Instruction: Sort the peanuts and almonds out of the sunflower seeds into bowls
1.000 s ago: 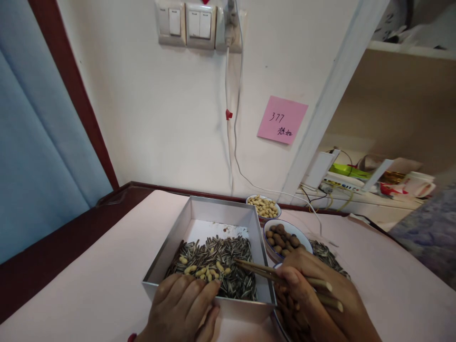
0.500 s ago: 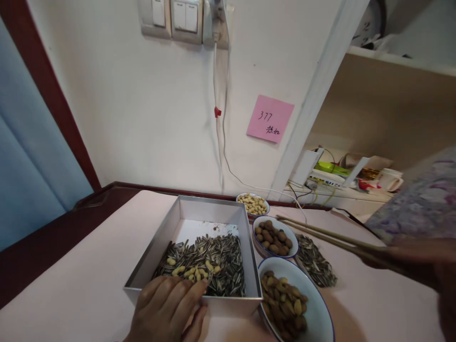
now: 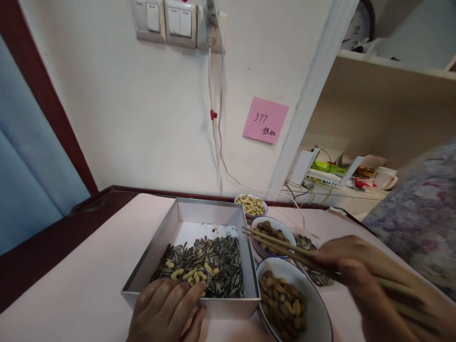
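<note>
Your left hand (image 3: 167, 306) clamps the near wall of the box (image 3: 231, 308); your right hand (image 3: 377, 261) grips chopsticks (image 3: 297, 249) at the box's right side — seemingly a positioning step, next calling for steadiness.

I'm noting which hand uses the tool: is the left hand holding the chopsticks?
No, the right hand holds the chopsticks, while the left hand rests at the box's near rim.

A pink note (image 3: 266, 120) marked 377 sticks to a white wall (image 3: 142, 118). Light switches (image 3: 180, 22) sit higher up. A blue curtain (image 3: 28, 156) hangs at left.
</note>
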Available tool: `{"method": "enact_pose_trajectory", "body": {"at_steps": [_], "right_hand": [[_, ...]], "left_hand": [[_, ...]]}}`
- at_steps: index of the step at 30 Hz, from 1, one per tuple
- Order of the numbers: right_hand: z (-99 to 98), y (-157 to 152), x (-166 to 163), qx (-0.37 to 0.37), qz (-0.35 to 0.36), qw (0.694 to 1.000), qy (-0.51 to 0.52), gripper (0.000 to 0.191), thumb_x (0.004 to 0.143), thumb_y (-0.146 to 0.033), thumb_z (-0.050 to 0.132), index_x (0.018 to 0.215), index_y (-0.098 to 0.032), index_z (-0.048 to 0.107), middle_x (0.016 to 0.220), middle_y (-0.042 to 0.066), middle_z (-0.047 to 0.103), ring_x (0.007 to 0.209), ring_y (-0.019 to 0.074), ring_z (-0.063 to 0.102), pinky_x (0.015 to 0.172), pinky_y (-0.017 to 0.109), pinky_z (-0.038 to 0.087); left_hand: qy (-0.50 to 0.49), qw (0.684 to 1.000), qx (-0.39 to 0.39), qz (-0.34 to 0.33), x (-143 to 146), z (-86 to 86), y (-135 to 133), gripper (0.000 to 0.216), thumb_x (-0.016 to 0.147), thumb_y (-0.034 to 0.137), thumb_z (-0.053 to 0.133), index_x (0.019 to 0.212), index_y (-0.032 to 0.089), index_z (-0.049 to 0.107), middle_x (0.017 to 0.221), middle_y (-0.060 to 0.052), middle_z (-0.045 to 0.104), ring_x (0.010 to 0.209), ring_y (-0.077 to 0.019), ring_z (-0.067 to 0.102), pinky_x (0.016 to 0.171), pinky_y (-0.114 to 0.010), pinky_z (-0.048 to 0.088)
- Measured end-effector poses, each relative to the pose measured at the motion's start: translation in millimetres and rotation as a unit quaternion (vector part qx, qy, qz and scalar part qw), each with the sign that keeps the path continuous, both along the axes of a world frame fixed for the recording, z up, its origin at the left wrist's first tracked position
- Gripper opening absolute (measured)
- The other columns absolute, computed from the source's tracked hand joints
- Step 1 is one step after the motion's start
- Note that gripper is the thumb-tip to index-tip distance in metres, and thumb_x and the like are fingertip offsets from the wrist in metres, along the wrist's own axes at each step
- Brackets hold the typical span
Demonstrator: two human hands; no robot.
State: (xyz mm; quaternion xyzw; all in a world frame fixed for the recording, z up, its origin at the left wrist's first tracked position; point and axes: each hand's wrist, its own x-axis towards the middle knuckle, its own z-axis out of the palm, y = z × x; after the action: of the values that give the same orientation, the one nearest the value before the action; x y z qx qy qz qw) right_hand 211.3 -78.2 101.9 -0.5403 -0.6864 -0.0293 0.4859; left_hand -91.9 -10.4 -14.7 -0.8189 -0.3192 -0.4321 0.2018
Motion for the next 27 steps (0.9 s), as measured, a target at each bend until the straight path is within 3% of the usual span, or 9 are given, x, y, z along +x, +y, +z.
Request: {"method": "enact_pose_trajectory", "body": {"at_steps": [3, 6, 14, 27], "right_hand": [[6.4, 11, -27, -0.051, 0.080, 0.995, -0.034, 0.023, 0.103, -0.024, 0.044, 0.089, -0.025, 0.062, 0.082, -0.001, 0.066, 0.074, 0.0115, 0.066, 0.063, 0.018, 0.052], [-1.8, 22, -37, -0.068, 0.116, 0.991, -0.023, 0.025, 0.103, -0.023, 0.044, 0.085, -0.023, 0.059, 0.078, -0.002, 0.062, 0.071, 0.0102, 0.063, 0.064, 0.018, 0.049], [-37.2, 41, -48, -0.104, 0.122, 0.987, -0.012, 0.026, 0.104, -0.027, 0.046, 0.084, -0.023, 0.061, 0.077, -0.001, 0.061, 0.072, 0.0118, 0.061, 0.065, 0.023, 0.045], [-42.3, 48, -55, -0.087, 0.126, 0.988, -0.007, 0.030, 0.103, -0.027, 0.045, 0.077, -0.021, 0.058, 0.072, -0.001, 0.058, 0.066, 0.0113, 0.059, 0.061, 0.022, 0.045]], "left_hand": [[-0.007, 1.000, 0.002, 0.003, 1, -0.1, 0, 0.019, 0.094, 0.021, 0.053, 0.103, 0.020, 0.069, 0.084, -0.001, 0.071, 0.085, -0.0182, 0.058, 0.085, -0.037, 0.039], [-0.008, 1.000, -0.004, 0.001, 3, 1.0, 1, 0.019, 0.093, 0.021, 0.053, 0.103, 0.019, 0.069, 0.085, 0.000, 0.070, 0.085, -0.0175, 0.057, 0.086, -0.036, 0.039], [-0.013, 1.000, -0.015, -0.005, 3, -0.5, -3, 0.018, 0.093, 0.021, 0.054, 0.102, 0.018, 0.069, 0.082, -0.001, 0.068, 0.084, -0.0178, 0.056, 0.088, -0.036, 0.038], [-0.010, 1.000, -0.013, 0.001, 3, 0.4, -3, 0.020, 0.091, 0.020, 0.055, 0.104, 0.018, 0.069, 0.083, -0.001, 0.069, 0.085, -0.0183, 0.056, 0.088, -0.036, 0.038]]}}
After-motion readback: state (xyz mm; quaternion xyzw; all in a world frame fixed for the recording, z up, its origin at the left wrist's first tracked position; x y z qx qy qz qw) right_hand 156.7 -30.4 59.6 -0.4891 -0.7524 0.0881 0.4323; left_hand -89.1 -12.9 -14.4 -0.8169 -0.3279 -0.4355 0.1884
